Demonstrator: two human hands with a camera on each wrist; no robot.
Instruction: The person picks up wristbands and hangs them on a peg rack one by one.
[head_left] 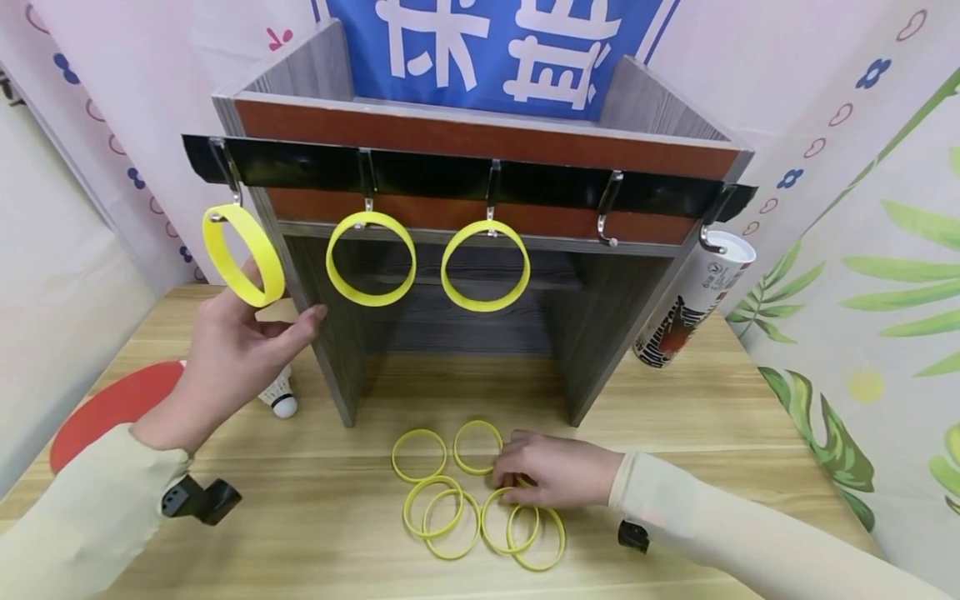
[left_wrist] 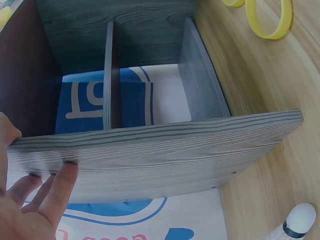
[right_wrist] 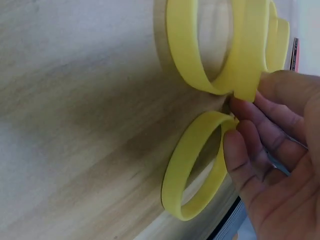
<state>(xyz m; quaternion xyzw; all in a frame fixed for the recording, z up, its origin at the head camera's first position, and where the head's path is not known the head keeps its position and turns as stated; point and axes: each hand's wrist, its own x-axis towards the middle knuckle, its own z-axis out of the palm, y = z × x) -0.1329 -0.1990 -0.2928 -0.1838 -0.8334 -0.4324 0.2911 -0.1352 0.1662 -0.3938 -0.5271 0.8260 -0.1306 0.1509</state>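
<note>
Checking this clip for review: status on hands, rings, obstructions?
Left hand holds cabinet edge. Right hand at loose yellow rings, grip unclear. Three rings hung; two hooks bare. No obstruction apparent.

Red paddle [head_left: 108, 408], shuttlecock [head_left: 280, 394], printed tube [head_left: 693, 300]

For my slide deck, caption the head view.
Three yellow bands hang on hooks, left hand on the shelf, right hand among loose bands below.

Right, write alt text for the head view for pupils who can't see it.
A person's right hand touches loose yellow rings on a wooden table; the left hand touches a grey shelf. Three more rings hang from hooks above; two hooks are bare.
</note>
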